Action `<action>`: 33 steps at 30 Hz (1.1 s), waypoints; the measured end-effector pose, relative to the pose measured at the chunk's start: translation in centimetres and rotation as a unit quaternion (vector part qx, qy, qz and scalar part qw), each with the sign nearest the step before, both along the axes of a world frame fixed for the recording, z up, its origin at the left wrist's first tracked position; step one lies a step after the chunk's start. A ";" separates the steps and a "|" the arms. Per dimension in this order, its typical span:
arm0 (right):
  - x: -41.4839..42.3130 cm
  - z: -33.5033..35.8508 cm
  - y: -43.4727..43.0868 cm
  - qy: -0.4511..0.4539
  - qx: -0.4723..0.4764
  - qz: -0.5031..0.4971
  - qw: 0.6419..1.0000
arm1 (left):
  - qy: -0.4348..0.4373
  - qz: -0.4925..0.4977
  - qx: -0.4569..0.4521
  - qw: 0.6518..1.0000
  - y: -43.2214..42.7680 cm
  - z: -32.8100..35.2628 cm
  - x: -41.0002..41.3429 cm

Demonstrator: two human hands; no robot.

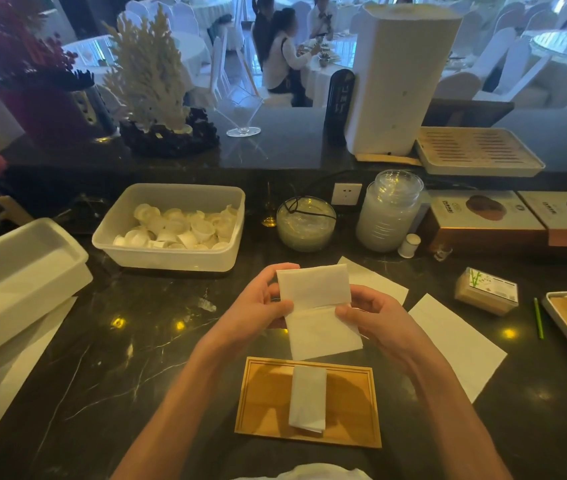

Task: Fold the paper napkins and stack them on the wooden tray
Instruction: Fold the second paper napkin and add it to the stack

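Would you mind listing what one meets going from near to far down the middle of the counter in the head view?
Wooden tray with a folded napkin on it → the napkin being folded, held in the left hand and right hand → clear plastic tub of small white cups → white coral ornament.

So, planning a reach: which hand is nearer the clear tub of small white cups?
Left. The left hand is just below-right of the tub; the right hand is farther right.

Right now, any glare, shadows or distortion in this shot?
Head view: small yellow light reflections dot the dark marble counter; the hands cast shadows on the wooden tray around the folded napkin; wide-angle lens bends the edges; background diners look soft.
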State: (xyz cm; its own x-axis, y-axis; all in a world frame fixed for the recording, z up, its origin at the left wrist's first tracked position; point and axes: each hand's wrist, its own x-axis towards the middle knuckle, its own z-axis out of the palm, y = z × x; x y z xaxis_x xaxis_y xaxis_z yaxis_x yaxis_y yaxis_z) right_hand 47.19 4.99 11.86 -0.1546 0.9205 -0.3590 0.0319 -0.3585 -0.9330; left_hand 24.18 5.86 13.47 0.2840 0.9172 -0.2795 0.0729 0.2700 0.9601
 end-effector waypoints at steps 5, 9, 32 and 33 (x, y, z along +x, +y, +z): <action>-0.2 0.1 0.0 -0.027 0.016 0.000 1.000 | -0.001 -0.005 -0.006 1.000 0.1 0.0 -0.1; -0.4 0.1 0.1 -0.046 0.027 0.007 0.999 | 0.006 -0.006 0.005 1.000 0.1 -0.1 0.0; 0.0 0.9 0.7 0.050 0.023 -0.055 0.997 | -0.093 0.012 -0.033 0.995 -0.9 0.3 0.7; 0.0 1.0 0.7 0.034 0.040 -0.054 0.997 | -0.110 0.022 -0.043 0.993 -1.0 0.4 0.8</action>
